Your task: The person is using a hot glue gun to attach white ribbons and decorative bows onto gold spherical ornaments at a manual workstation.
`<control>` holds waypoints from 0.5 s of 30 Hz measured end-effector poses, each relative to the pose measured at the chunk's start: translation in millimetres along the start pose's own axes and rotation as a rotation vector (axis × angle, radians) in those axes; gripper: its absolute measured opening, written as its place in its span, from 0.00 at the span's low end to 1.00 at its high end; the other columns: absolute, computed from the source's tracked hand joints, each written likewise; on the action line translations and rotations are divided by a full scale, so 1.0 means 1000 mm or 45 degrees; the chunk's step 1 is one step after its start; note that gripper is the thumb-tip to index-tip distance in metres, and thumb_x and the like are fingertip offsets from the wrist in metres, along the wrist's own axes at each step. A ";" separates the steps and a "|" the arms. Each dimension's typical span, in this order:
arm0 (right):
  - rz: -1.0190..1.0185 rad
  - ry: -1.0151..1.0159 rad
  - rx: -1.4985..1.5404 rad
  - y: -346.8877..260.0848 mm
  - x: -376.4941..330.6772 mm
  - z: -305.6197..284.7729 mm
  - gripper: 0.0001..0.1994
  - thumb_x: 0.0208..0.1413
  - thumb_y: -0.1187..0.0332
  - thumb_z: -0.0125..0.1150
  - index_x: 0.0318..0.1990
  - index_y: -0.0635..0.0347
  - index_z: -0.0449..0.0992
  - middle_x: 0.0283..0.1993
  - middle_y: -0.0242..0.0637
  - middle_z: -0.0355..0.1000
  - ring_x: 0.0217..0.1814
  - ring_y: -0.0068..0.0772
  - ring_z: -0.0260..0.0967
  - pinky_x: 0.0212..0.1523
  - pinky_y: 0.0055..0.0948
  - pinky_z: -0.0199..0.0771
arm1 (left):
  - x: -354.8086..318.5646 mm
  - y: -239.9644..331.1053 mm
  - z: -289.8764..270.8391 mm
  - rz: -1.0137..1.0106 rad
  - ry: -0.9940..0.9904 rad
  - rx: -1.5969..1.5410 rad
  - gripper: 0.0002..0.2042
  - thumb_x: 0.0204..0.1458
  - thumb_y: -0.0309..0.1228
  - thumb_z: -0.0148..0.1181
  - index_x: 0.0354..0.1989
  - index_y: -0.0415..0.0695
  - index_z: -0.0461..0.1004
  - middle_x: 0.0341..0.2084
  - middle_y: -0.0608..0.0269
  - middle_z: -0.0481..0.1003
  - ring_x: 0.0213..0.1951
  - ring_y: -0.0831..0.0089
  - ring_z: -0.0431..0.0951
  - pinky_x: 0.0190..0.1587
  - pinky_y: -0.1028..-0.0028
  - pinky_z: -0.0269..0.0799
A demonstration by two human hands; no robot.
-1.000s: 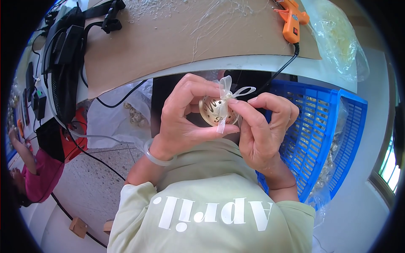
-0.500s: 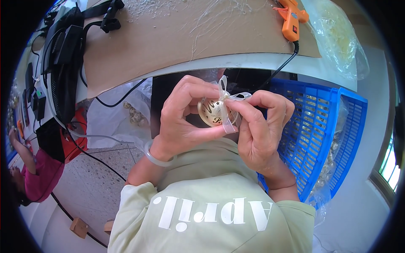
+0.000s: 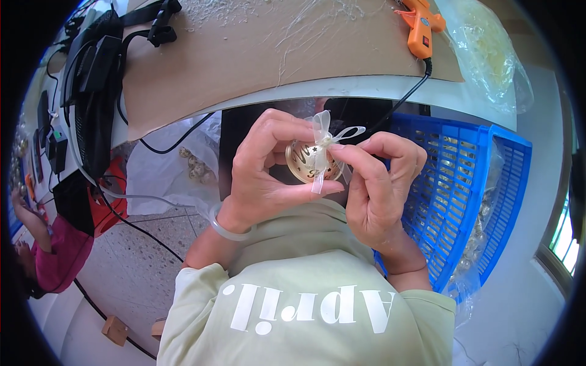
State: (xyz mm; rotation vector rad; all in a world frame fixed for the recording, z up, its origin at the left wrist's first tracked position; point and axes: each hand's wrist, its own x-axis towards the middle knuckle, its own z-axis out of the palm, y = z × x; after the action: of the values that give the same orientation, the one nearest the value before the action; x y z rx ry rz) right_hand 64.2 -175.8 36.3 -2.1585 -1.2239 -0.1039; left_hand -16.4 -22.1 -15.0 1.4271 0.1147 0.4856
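In front of my chest, my left hand (image 3: 265, 161) is closed round a gold Christmas bauble (image 3: 301, 160) with dark stars and lettering. A sheer white ribbon bow (image 3: 321, 130) sits at the bauble's top, its loops sticking up and to the right, with a tail hanging down over the bauble's face. My right hand (image 3: 379, 183) is bent in a pinch beside the bow. Its thumb and index finger meet at the ribbon on the bow's right side.
Ahead is a table with a brown cardboard sheet (image 3: 220, 67) strewn with glue strings. An orange glue gun (image 3: 421, 30) lies there beside a clear bag (image 3: 488, 55). Blue crates (image 3: 439, 201) stand at my right. Bagged gold baubles (image 3: 196, 166) lie left; a co-worker's sleeve (image 3: 61, 253) shows far left.
The ribbon tail over the bauble has shifted left and now hangs straighter. The bow's upper loop looks wider. Both hands stay nearly in place.
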 end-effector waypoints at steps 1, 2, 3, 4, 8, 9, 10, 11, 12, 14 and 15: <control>0.000 0.002 0.000 -0.001 0.001 0.001 0.17 0.48 0.84 0.55 0.44 0.54 0.77 0.43 0.34 0.62 0.47 0.35 0.56 0.49 0.30 0.55 | 0.000 0.000 -0.001 0.001 -0.001 0.000 0.25 0.33 0.24 0.78 0.41 0.38 0.71 0.40 0.59 0.68 0.42 0.76 0.76 0.42 0.77 0.80; 0.004 -0.002 0.003 -0.002 0.002 0.001 0.18 0.48 0.85 0.55 0.44 0.54 0.77 0.43 0.34 0.62 0.47 0.35 0.56 0.48 0.30 0.55 | 0.001 0.001 -0.001 0.018 -0.004 0.013 0.25 0.32 0.24 0.78 0.41 0.38 0.71 0.40 0.59 0.68 0.41 0.76 0.76 0.42 0.78 0.80; 0.007 -0.011 0.007 -0.002 0.001 0.001 0.18 0.47 0.85 0.55 0.44 0.54 0.77 0.43 0.34 0.62 0.47 0.35 0.56 0.48 0.30 0.55 | 0.001 0.001 -0.001 0.033 -0.004 0.025 0.26 0.32 0.24 0.78 0.41 0.38 0.71 0.40 0.60 0.68 0.41 0.76 0.76 0.41 0.78 0.80; 0.012 -0.016 0.010 -0.003 0.001 0.001 0.18 0.47 0.85 0.56 0.44 0.54 0.77 0.43 0.35 0.62 0.48 0.36 0.56 0.48 0.30 0.55 | 0.000 0.001 -0.001 0.049 -0.006 0.036 0.26 0.32 0.24 0.78 0.41 0.38 0.71 0.40 0.60 0.68 0.41 0.76 0.76 0.41 0.79 0.80; 0.042 -0.020 0.001 -0.003 0.001 -0.001 0.18 0.46 0.87 0.55 0.43 0.55 0.77 0.44 0.36 0.62 0.47 0.37 0.57 0.47 0.31 0.56 | -0.001 0.004 -0.002 -0.013 -0.031 0.125 0.27 0.31 0.25 0.79 0.41 0.39 0.71 0.40 0.59 0.69 0.43 0.74 0.75 0.43 0.76 0.79; 0.062 -0.003 -0.021 -0.003 0.001 -0.002 0.18 0.46 0.87 0.55 0.43 0.55 0.77 0.44 0.36 0.62 0.47 0.37 0.57 0.47 0.31 0.56 | -0.002 0.004 -0.002 -0.007 -0.061 0.110 0.27 0.31 0.25 0.79 0.41 0.39 0.71 0.40 0.59 0.69 0.43 0.74 0.75 0.43 0.76 0.79; 0.040 0.004 0.023 -0.002 0.001 -0.003 0.18 0.46 0.86 0.56 0.44 0.57 0.76 0.44 0.37 0.63 0.46 0.37 0.58 0.47 0.31 0.57 | -0.003 0.002 -0.004 0.012 -0.059 0.192 0.27 0.30 0.26 0.79 0.41 0.39 0.71 0.40 0.59 0.69 0.43 0.73 0.75 0.44 0.75 0.77; 0.016 0.015 0.064 -0.002 0.001 -0.006 0.18 0.47 0.86 0.56 0.45 0.58 0.75 0.45 0.38 0.63 0.45 0.37 0.58 0.47 0.31 0.58 | -0.006 0.000 -0.007 0.038 -0.057 0.272 0.27 0.30 0.26 0.79 0.41 0.40 0.71 0.40 0.59 0.69 0.44 0.72 0.74 0.46 0.73 0.76; -0.006 0.028 0.101 0.001 0.000 -0.010 0.18 0.47 0.86 0.56 0.46 0.59 0.74 0.45 0.39 0.63 0.44 0.37 0.59 0.47 0.31 0.59 | -0.010 -0.002 -0.011 0.067 -0.057 0.348 0.27 0.30 0.26 0.79 0.41 0.40 0.71 0.40 0.59 0.69 0.45 0.71 0.74 0.47 0.72 0.75; 0.062 0.145 0.019 0.012 -0.008 -0.032 0.17 0.48 0.85 0.56 0.46 0.60 0.72 0.45 0.39 0.63 0.44 0.37 0.59 0.47 0.31 0.59 | -0.025 -0.006 -0.026 -0.054 0.034 0.273 0.27 0.33 0.25 0.77 0.43 0.40 0.70 0.42 0.57 0.70 0.46 0.67 0.74 0.51 0.69 0.71; 0.085 0.237 0.001 0.019 -0.014 -0.046 0.17 0.48 0.84 0.56 0.47 0.62 0.71 0.46 0.40 0.64 0.44 0.37 0.60 0.48 0.31 0.60 | -0.036 -0.009 -0.035 -0.094 0.117 0.282 0.26 0.36 0.24 0.75 0.45 0.39 0.69 0.44 0.56 0.70 0.47 0.66 0.74 0.51 0.69 0.71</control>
State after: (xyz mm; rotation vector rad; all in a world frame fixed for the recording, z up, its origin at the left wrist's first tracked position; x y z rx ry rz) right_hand 82.1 -219.0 58.3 -2.1334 -1.0455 -0.2697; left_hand -59.3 -4.3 -37.2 1.6106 0.3014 0.4889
